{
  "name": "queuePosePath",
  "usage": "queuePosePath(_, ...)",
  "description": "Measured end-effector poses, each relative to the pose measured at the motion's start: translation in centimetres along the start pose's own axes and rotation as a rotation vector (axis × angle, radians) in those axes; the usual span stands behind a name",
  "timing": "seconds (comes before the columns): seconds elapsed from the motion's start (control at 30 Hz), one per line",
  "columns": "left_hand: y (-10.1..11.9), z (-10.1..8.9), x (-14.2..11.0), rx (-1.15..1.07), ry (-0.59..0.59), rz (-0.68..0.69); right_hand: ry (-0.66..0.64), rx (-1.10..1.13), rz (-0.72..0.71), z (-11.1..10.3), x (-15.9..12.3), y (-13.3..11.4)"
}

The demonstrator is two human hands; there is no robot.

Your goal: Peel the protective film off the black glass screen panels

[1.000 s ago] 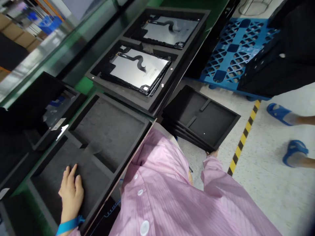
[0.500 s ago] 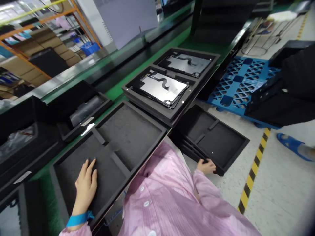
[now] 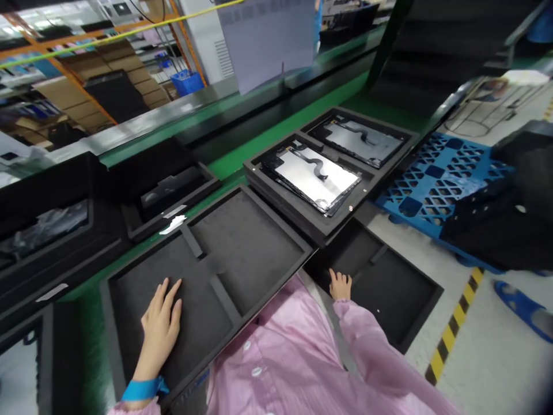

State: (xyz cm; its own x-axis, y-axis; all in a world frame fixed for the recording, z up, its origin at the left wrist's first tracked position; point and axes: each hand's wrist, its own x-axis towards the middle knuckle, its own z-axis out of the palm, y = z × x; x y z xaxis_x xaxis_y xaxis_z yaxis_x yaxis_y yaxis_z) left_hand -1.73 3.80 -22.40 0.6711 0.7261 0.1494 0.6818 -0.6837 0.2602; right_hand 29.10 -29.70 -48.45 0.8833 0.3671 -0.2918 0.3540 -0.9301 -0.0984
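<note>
My left hand (image 3: 162,323), a blue band at its wrist, lies with fingers stretched on the floor of a black foam tray (image 3: 250,236). Low dividers split this tray, and nothing lies in its two compartments. My right hand (image 3: 340,285) is at the near edge of a lower black foam tray (image 3: 406,294) beside the bench. Its fingers are a little apart over that tray; the thumb is hidden. Farther along, a raised foam tray (image 3: 298,207) holds flat screen panels, one bright silver panel (image 3: 322,176) on the left and a greyer panel (image 3: 363,138) on the right.
Black foam boxes (image 3: 99,219) with clear plastic film inside stand along the left. A blue pallet (image 3: 436,178) lies on the floor at right, near a person's blue slipper (image 3: 525,308). Yellow-black tape (image 3: 453,328) marks the floor. A sloping black panel (image 3: 436,52) rises behind the trays.
My right hand has shifted from the lower tray's near corner back along its edge, toward the bench. My left hand stays flat in its tray. The camera view has swung left.
</note>
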Motion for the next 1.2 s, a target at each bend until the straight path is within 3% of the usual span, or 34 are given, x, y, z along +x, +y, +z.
queuePosePath(0.1,-0.3,0.3,-0.2,-0.002,0.036,0.015,-0.002,0.068,0.048,-1.6,0.7,-0.6)
queuePosePath(0.2,-0.8,0.8,-0.4,-0.017,0.059,0.025,0.081,0.183,0.128,-6.6,3.1,0.0)
queuePosePath(0.3,-0.9,1.1,-0.4,-0.043,0.055,0.008,0.295,0.313,0.239,-15.4,6.2,2.1)
queuePosePath(0.4,-0.5,0.6,-0.1,-0.073,0.032,-0.057,0.671,0.432,0.381,-26.5,9.0,4.2)
queuePosePath(0.47,0.2,0.1,0.4,-0.096,-0.011,-0.112,0.883,0.511,0.330,-33.7,10.5,4.6)
queuePosePath(0.53,1.0,-0.4,0.9,-0.117,-0.062,-0.161,0.978,0.590,0.178,-39.8,11.5,3.4)
queuePosePath(0.6,1.9,-0.8,1.4,-0.134,-0.092,-0.199,0.905,0.658,-0.057,-44.2,11.7,0.4)
queuePosePath(0.67,3.0,-1.0,1.7,-0.144,-0.101,-0.239,0.672,0.678,-0.376,-46.5,10.6,-4.3)
queuePosePath(0.73,4.2,-1.3,1.5,-0.156,-0.111,-0.279,0.327,0.614,-0.783,-46.6,7.7,-10.0)
queuePosePath(0.8,5.4,-1.9,0.8,-0.179,-0.131,-0.317,0.009,0.448,-1.186,-44.5,3.7,-15.1)
queuePosePath(0.83,5.8,-2.4,0.1,-0.196,-0.136,-0.331,-0.077,0.332,-1.344,-42.9,1.6,-17.2)
queuePosePath(0.9,6.0,-3.6,-2.0,-0.229,-0.110,-0.375,-0.204,-0.007,-1.505,-39.1,-1.8,-19.7)
queuePosePath(0.97,5.3,-4.7,-5.0,-0.225,-0.014,-0.511,-0.091,-0.226,-1.438,-35.3,-3.2,-20.5)
queuePosePath(1.07,3.2,-5.5,-10.0,-0.187,0.160,-0.858,0.403,-0.320,-1.004,-30.8,-2.2,-20.2)
queuePosePath(1.1,2.7,-5.4,-11.5,-0.203,0.191,-0.937,0.547,-0.318,-0.920,-29.6,-1.5,-20.2)
queuePosePath(1.2,1.8,-4.4,-13.8,-0.338,0.237,-0.946,0.765,-0.258,-0.800,-27.2,-0.2,-20.7)
